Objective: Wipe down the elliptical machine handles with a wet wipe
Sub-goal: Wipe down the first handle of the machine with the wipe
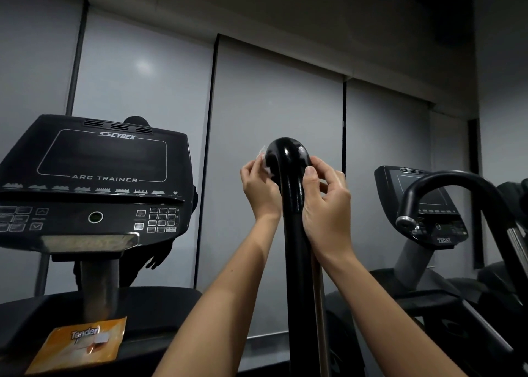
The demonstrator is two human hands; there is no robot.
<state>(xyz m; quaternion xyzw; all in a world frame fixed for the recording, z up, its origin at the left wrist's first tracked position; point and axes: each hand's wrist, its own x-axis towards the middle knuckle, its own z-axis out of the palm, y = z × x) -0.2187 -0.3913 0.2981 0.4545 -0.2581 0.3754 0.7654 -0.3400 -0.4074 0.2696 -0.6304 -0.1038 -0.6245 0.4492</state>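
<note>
Grey matte wall panels (pixel 271 96), split by thin dark vertical strips, fill the background of a dim gym room. Rising in the middle is the elliptical's handle (pixel 291 199), a thick black tube with a glossy, smooth finish that curves over at the top into a rounded hook.

The left hand (pixel 258 189) is on the left side of that bend, fingers curled and pinching a wet wipe (pixel 264 163). The wipe is a small, crumpled white piece pressed against the handle, and only its edge shows past the fingers. The right hand (pixel 325 205) is on the opposite side, with the thumb laid flat on the front of the tube and the fingers curled round toward the top of the curve. The two hands are apart, with the tube between them, each clamped on its own side.

At the left stands a wide black console (pixel 100 159) of hard plastic, angular in shape, with a dark rounded-rectangle screen, white lettering and a grid of small square keys. Below it, on the machine's black housing (pixel 160 313), lies a flat orange foil packet (pixel 83 345), shiny and slightly wrinkled. At the right is a second machine (pixel 423 196) with its own curved black handlebar (pixel 445 181), tipped with a metal-looking end cap.
</note>
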